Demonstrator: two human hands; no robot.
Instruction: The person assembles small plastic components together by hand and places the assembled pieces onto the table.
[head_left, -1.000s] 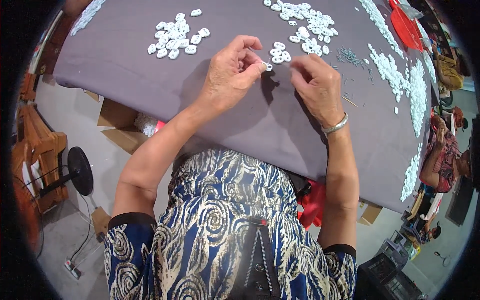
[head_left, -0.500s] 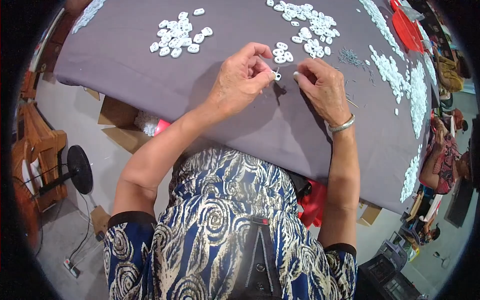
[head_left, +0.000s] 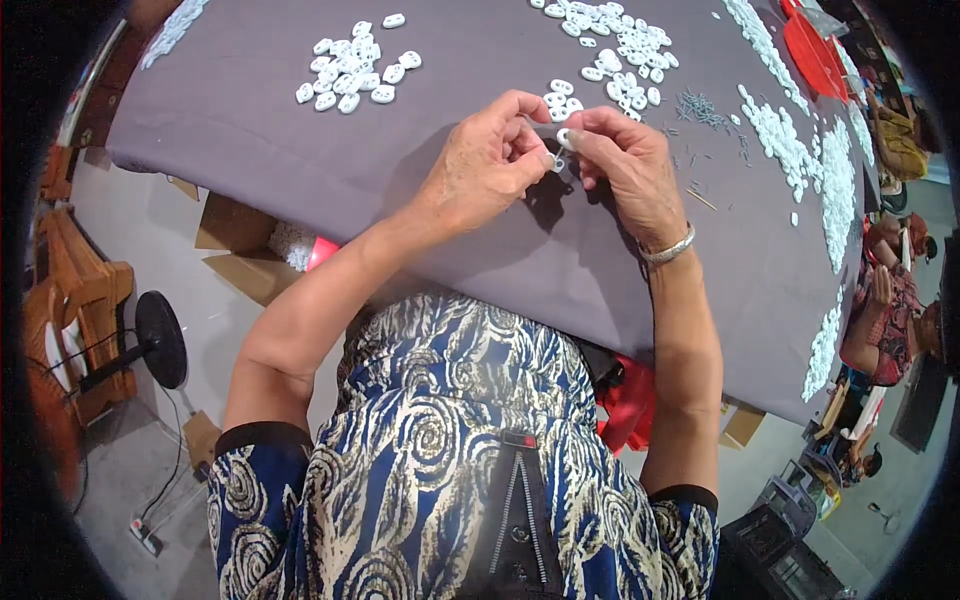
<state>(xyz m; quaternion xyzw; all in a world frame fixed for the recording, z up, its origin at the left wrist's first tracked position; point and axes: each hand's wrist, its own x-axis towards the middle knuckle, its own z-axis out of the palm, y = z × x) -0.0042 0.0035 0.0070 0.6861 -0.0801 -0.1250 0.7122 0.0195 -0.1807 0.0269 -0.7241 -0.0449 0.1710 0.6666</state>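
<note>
My left hand [head_left: 490, 155] is closed, with thumb and index finger pinching a small white plastic piece with a hole [head_left: 558, 164]. Close against it, my right hand [head_left: 635, 160] pinches a white oval plastic piece [head_left: 565, 138] between thumb and fingers. The two pieces are very near each other; whether they touch I cannot tell. Just beyond the hands lies a small group of white oval pieces with holes [head_left: 561, 88]. To the right of my right hand are scattered small grey springs [head_left: 703, 110] and a thin wooden stick [head_left: 703, 200].
A grey cloth [head_left: 420, 270] covers the table. White oval pieces [head_left: 345, 70] are heaped at far left, more [head_left: 625, 40] at far centre. Small white parts [head_left: 838, 200] line the right side near a red basket [head_left: 812, 55]. An open cardboard box [head_left: 235, 225] stands below the left edge.
My right hand has moved left to my left hand and now shows a white oval piece in its fingers. My left hand has hardly moved.
</note>
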